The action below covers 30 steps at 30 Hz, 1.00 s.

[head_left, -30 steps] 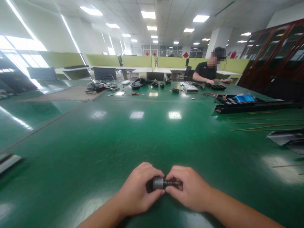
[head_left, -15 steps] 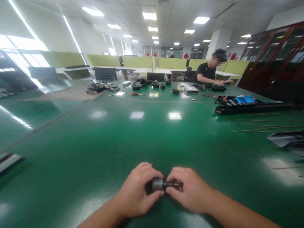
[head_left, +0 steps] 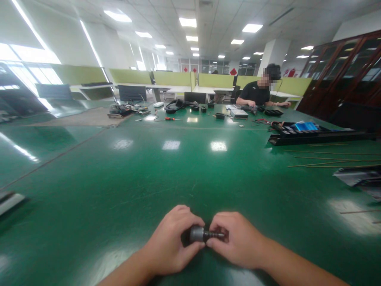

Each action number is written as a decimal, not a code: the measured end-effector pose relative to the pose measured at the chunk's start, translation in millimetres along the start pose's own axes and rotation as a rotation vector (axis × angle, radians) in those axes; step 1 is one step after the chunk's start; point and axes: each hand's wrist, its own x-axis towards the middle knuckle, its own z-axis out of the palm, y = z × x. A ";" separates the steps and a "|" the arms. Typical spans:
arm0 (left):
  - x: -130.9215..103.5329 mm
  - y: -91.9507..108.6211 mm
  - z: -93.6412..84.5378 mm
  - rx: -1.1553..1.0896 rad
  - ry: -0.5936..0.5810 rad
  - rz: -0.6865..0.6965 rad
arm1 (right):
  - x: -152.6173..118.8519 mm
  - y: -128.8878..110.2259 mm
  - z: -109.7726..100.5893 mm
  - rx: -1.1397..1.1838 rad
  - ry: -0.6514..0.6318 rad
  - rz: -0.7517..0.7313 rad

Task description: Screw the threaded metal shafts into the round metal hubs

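Note:
At the bottom centre of the head view, my left hand (head_left: 177,239) is wrapped around the dark end of a grey cylindrical part (head_left: 197,234). From its right side a thin, dark, ringed shaft (head_left: 212,235) sticks out, lying roughly level. My right hand (head_left: 236,239) is closed about this shaft, thumb below and fingertips above. The left end of the part is hidden in my left palm, and my right fingers partly cover the shaft's tip. Both hands are low over the green table (head_left: 166,178).
Across the table a person in a black shirt (head_left: 254,93) handles things. Black trays (head_left: 315,137) and thin rods (head_left: 333,161) lie at right. A red screwdriver (head_left: 171,118) and small black boxes (head_left: 220,116) are at the far side. A pale-edged object (head_left: 12,203) sits at left.
My right fingers have shifted slightly on the shaft; my left hand keeps its hold. Across the table, the person has leaned to the left and moved their hands apart.

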 end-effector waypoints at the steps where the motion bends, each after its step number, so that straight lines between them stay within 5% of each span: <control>1: -0.1 -0.6 0.1 -0.002 -0.003 0.001 | 0.1 0.1 -0.1 -0.006 -0.002 0.003; 30: -2.9 -3.9 -5.3 0.040 0.064 0.047 | -0.6 -1.6 -4.9 0.026 0.028 -0.003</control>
